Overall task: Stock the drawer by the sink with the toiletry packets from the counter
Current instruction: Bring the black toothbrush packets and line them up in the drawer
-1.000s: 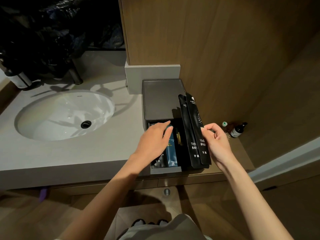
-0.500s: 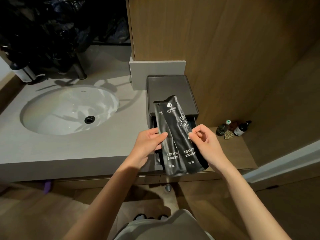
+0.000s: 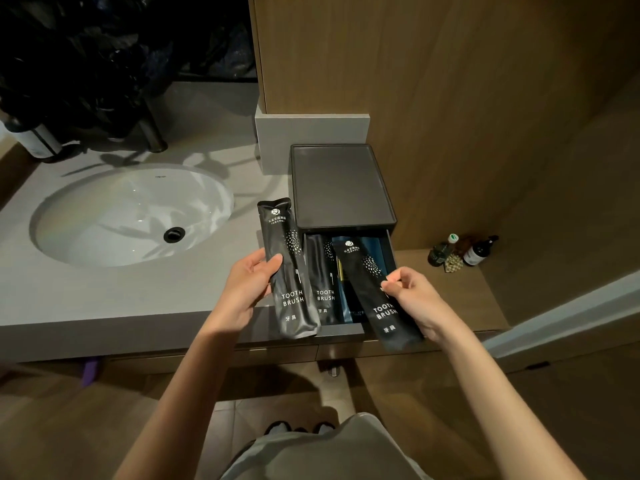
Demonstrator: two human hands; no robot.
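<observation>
My left hand [image 3: 247,289] grips one black toothbrush packet [image 3: 289,268]; the thumb lies across its front and the other fingers are curled behind it. This packet stands almost upright just left of the drawer [image 3: 343,329], and its lower end covers the left front corner of the drawer. My right hand [image 3: 412,299] pinches the second toothbrush packet [image 3: 375,292] at its right edge, between the thumb and the curled fingers. This one slants above the right half of the drawer, and its lower end hangs out past the front of the drawer. The drawer is pulled open. Inside it, on the left side, lies another black packet [image 3: 323,271], and blue packets [image 3: 372,245] lie at the back right. The sink [image 3: 131,216] is well to the left of the drawer, and some small bottles [image 3: 464,252] stand to its right.
</observation>
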